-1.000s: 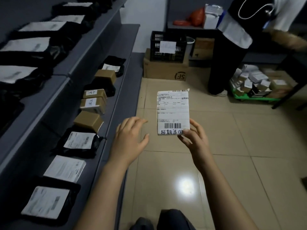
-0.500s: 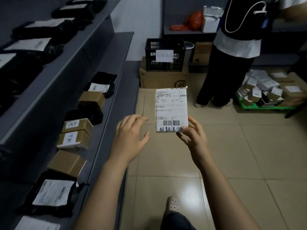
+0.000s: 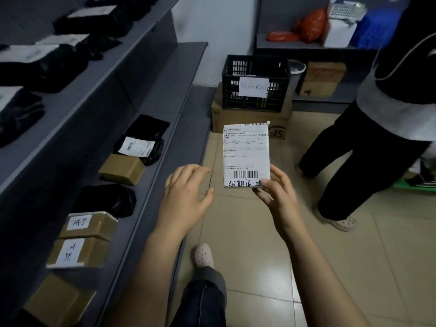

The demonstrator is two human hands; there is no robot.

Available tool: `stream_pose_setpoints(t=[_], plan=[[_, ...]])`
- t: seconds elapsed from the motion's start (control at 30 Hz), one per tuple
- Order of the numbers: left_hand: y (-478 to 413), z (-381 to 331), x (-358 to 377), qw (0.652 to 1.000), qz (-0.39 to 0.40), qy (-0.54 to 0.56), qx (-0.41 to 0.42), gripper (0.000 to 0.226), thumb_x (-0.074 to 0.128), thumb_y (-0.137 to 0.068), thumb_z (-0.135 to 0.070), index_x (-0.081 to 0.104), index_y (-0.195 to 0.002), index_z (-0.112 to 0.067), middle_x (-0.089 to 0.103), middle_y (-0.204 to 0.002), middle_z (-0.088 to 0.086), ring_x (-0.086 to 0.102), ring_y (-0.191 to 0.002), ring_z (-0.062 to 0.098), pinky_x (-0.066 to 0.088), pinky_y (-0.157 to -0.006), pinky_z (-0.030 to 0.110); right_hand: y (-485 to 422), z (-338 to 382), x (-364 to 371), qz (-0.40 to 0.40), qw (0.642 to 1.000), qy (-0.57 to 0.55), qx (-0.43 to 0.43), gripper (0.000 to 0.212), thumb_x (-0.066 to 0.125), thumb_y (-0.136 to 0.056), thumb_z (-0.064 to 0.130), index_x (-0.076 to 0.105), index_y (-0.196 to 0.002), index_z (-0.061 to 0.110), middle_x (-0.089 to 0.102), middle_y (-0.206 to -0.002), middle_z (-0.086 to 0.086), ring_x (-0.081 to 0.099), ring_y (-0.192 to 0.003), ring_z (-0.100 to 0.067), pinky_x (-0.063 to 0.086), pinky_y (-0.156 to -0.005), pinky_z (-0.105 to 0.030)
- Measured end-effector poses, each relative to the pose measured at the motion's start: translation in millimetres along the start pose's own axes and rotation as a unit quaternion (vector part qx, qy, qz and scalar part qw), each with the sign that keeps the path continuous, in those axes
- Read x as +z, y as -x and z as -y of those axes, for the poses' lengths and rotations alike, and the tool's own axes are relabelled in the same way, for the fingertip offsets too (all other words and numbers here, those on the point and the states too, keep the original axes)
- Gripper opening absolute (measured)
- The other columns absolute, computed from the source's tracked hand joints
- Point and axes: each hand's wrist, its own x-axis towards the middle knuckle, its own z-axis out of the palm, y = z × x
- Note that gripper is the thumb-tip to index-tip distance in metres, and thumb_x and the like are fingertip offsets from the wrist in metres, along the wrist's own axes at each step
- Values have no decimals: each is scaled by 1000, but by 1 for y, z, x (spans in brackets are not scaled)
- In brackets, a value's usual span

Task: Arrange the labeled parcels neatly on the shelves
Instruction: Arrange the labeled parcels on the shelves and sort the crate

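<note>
Pinches labeled parcel (image 3: 246, 154) at its 5 o'clock corner in right hand (image 3: 278, 199) grip, above floor (image 3: 330, 267). Holds left hand (image 3: 186, 197) grip wide, empty, at 9 o'clock. Likely light, stiff: take by long edges.

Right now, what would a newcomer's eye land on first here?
The white labeled parcel stands out, held up centre frame by the right hand, with the left hand open beside it. On the left, grey shelves carry brown boxes and black bags; straight ahead a black crate sits on a carton.
</note>
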Motion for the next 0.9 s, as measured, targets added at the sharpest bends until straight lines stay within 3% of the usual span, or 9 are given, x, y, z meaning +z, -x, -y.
stream_pose_setpoints(t=[0.17, 0.3, 0.47, 0.63, 0.9], plan=[[-110, 42, 36, 1000, 0, 23, 10, 39, 60, -81, -28, 61, -118, -17, 58, -115, -1, 49, -110, 18, 44, -95, 43, -108, 9, 18, -26, 1000, 11, -6, 75, 72, -59, 38, 55, -129, 19, 67, -123, -9, 66, -112, -20, 52, -95, -36], [-217, 74, 54, 999, 6, 44, 31, 38, 66, -82, -24, 61, -119, -17, 59, -116, -1, 49, -111, 18, 44, -95, 44, -201, 31, 43, -50, 999, 16, -11, 73, 72, -59, 38, 56, -128, 21, 68, -121, -5, 67, -109, -17, 52, -90, -32], [-329, 99, 69, 997, 3, 52, 53, 38, 67, -82, -21, 61, -120, -17, 58, -117, -2, 49, -112, 18, 42, -97, 41, -298, 55, 67, -75, 997, 20, -16, 63, 68, -69, 27, 54, -130, 19, 68, -121, -3, 67, -107, -14, 52, -91, -31], [-417, 111, 97, 995, 11, 65, 73, 38, 68, -83, -21, 61, -120, -18, 58, -116, -3, 46, -111, 15, 39, -97, 39, -379, 70, 66, -99, 995, 11, -8, 76, 73, -60, 36, 54, -131, 19, 69, -119, -5, 67, -108, -18, 53, -90, -31], [-571, 114, 160, 995, -7, 51, 84, 38, 69, -83, -19, 61, -120, -16, 59, -117, 0, 51, -110, 19, 44, -96, 46, -550, 102, 44, -89, 996, 9, -20, 61, 68, -70, 27, 55, -129, 18, 69, -118, -7, 68, -96, -11, 53, -83, -26]])
